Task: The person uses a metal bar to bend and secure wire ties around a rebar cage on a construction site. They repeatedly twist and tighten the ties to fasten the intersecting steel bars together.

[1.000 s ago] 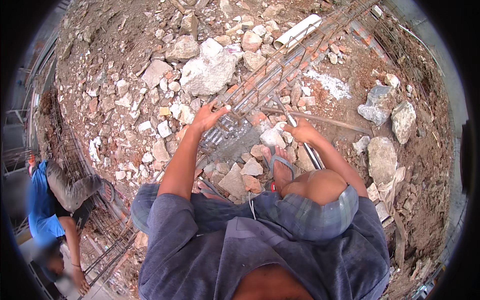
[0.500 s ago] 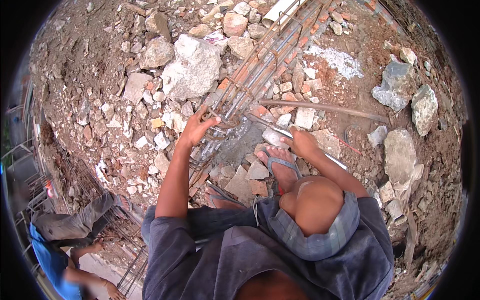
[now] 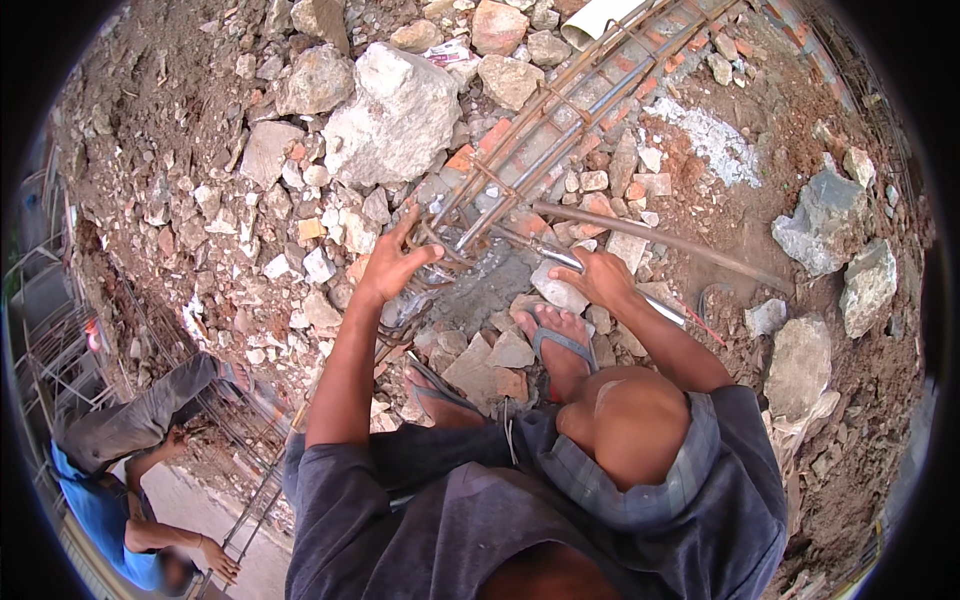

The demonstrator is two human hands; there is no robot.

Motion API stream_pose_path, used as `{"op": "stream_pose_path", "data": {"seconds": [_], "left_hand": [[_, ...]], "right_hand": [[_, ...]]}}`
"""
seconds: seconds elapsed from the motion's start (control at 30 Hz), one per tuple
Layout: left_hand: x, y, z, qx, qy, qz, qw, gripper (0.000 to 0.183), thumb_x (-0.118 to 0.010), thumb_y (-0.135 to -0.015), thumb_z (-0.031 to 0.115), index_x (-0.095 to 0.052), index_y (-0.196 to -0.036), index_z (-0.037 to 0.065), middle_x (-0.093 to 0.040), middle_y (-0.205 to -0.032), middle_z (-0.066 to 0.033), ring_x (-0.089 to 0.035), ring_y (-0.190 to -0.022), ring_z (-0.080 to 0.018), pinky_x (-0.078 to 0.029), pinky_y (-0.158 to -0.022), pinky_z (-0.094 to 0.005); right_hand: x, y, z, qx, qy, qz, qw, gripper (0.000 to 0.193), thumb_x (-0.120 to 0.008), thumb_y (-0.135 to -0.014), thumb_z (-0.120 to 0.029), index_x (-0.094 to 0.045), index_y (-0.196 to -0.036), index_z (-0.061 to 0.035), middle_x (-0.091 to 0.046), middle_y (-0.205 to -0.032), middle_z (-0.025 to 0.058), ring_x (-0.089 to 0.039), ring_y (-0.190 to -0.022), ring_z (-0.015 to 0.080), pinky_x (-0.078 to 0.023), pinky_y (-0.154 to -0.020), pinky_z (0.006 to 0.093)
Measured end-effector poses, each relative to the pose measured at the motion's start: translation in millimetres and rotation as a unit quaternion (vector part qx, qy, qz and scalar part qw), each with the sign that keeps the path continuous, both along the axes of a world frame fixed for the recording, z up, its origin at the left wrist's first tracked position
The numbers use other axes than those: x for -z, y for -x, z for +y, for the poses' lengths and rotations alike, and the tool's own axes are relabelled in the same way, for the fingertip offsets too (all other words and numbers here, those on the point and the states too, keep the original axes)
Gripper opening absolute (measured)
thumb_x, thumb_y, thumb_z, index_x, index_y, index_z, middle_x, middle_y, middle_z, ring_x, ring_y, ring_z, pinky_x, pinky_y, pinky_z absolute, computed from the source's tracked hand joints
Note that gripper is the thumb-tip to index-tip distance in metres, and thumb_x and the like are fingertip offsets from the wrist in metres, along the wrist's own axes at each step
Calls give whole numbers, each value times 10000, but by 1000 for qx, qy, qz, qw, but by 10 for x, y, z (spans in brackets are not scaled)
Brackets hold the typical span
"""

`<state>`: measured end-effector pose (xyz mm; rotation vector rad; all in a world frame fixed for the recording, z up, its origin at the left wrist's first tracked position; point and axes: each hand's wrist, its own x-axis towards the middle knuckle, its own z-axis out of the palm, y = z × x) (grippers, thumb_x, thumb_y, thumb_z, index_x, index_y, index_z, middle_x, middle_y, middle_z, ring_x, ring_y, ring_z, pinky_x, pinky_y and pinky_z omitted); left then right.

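My left hand is at the near end of a long rusty rebar cage, thumb and forefinger spread around its bent hooked bars; the other fingers are mostly hidden. My right hand is closed around a long metal bar with a silver, tube-like handle. The bar's dark far end reaches to the cage's end, by a patch of grey mortar; I cannot tell whether it hooks a rod. Both my sandaled feet stand on broken stones just below.
A big white rock lies left of the cage, with a white pipe beyond. A loose brown rod crosses the rubble at right, near grey boulders. At lower left another person in blue bends over rebar.
The view has shifted slightly, so the cage and rocks sit a little differently. Both my hands keep their places on cage and bar. The other person has leaned over and moved an arm.
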<state>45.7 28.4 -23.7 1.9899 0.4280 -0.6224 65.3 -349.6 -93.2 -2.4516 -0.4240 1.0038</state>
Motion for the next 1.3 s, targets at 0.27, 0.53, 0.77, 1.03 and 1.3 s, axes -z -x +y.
{"op": "stream_pose_path", "data": {"seconds": [0.27, 0.53, 0.77, 1.03, 1.3], "left_hand": [[16, -20, 26, 45, -53, 15, 997, 1106, -778, -707, 522, -357, -1583, -6, -463, -1542, -299, -433, -1464, -393, -309, -1231, -410], [-58, -74, 7, 58, -66, 12, 996, 1113, -774, -689, 545, -381, -1579, 5, -483, -1528, -298, -459, -1446, -392, -334, -1214, -422], [23, -48, 16, 54, -72, -1, 996, 1089, -753, -701, 563, -404, -1565, 1, -460, -1543, -306, -447, -1454, -398, -323, -1225, -417], [79, -38, 52, 60, -69, -23, 996, 1071, -707, -726, 565, -387, -1566, -17, -433, -1558, -314, -426, -1470, -396, -304, -1233, -407], [113, -44, 60, 35, -15, -12, 999, 1044, -715, -742, 536, -387, -1576, 0, -412, -1578, -305, -401, -1488, -379, -284, -1238, -388]], "right_hand": [[-30, 12, -9, -32, -14, 12, 999, 688, -635, -900, -693, -690, -1140, -50, -724, -859, 251, -713, -872, 455, -560, -772, 535], [-132, -195, 45, -80, -42, 90, 992, 761, -524, -966, -697, -672, -1152, 26, -707, -962, 298, -682, -943, 494, -532, -832, 547], [93, -210, 53, -38, -23, 116, 992, 868, -280, -1033, -710, -685, -1016, 58, -690, -965, 333, -666, -993, 498, -497, -910, 559], [102, -372, 142, -85, 2, 50, 995, 881, -277, -1025, -721, -710, -989, 45, -688, -925, 335, -664, -972, 505, -511, -901, 554], [-233, -199, 100, -58, 27, 98, 993, 912, -300, -1019, -735, -698, -949, 83, -683, -879, 332, -666, -894, 506, -530, -858, 525]]}}
